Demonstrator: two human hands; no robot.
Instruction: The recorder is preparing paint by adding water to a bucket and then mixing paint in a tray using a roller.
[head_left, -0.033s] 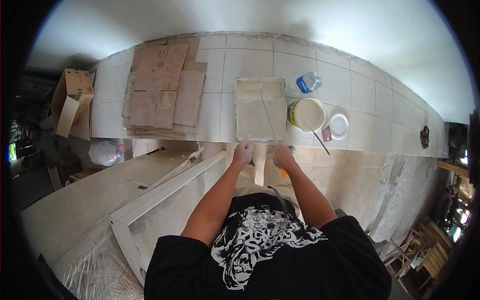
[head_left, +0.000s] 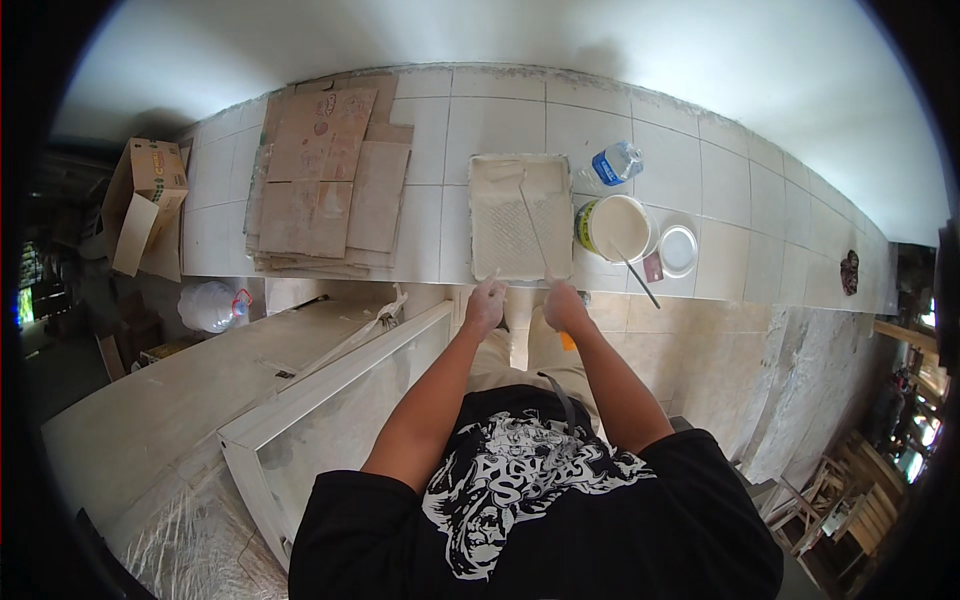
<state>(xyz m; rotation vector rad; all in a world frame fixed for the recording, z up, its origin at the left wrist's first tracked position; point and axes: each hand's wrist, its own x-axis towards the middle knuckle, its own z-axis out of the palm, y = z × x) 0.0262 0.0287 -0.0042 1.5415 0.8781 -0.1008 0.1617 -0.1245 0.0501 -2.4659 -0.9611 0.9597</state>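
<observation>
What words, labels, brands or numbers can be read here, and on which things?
I copy no wording; print shows on:
Clear plastic bottle, blue label: too small.
White round plastic bucket, green-and-yellow label: too blurred.
Brown cardboard box: small, unclear.
Flat brown cardboard sheets: faded, blurred.
Black cloth T-shirt: large, stylised white lettering.

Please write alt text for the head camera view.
A person's right hand holds a paint roller in a paint tray on a tiled ledge, the left hand at the tray's near edge. A bucket and bottle are at right; flattened cardboard is at left.
</observation>
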